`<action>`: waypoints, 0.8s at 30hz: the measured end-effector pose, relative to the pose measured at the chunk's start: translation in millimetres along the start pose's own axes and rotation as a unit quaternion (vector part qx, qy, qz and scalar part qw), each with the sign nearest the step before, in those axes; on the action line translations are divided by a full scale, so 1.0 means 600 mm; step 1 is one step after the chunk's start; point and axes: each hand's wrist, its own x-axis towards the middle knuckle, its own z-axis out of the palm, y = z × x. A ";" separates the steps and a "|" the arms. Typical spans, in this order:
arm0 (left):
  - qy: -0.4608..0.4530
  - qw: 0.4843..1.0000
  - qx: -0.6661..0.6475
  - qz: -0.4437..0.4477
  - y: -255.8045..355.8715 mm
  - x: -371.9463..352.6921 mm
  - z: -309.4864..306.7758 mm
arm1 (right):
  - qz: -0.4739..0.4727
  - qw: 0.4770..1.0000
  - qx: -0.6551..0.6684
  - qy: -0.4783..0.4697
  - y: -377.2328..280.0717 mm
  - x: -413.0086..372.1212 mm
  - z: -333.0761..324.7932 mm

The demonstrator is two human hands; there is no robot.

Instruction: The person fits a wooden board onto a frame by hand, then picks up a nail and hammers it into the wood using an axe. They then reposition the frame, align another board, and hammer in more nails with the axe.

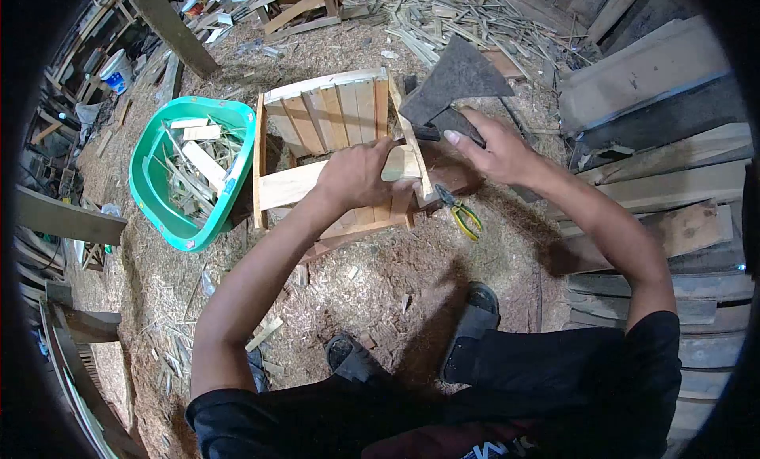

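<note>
A small slatted wooden crate (pixel 332 110) lies on the sawdust in front of me, its curved slats running between two end frames. My left hand (pixel 360 172) is closed over its near board, close to the right end frame. Just beyond those fingers, a short dark piece (pixel 427 133) crosses the frame; what it belongs to I cannot make out. My right hand (pixel 492 146) is wrapped round a hatchet near its head, and the broad dark blade (pixel 459 79) rises above the crate's right end. Pliers with yellow-and-black handles (pixel 463 220) lie on the floor below the hands.
A green plastic tub (pixel 138 170) with wood offcuts stands left of the crate. Stacked boards (pixel 657 174) line the right side. Thin wood strips (pixel 451 23) are heaped at the back, and a wooden post (pixel 170 31) stands at upper left. My sandalled feet are close below the crate.
</note>
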 end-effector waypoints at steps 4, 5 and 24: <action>0.001 1.000 0.013 -0.013 -0.002 0.001 0.006 | 0.031 0.993 -0.059 -0.098 0.016 -0.011 0.014; -0.006 1.000 0.019 -0.009 -0.005 0.002 0.007 | 0.039 0.992 -0.047 -0.111 0.017 -0.010 0.008; 0.016 1.000 0.013 0.009 -0.011 0.003 0.012 | 0.005 0.999 0.012 0.043 -0.005 0.003 0.034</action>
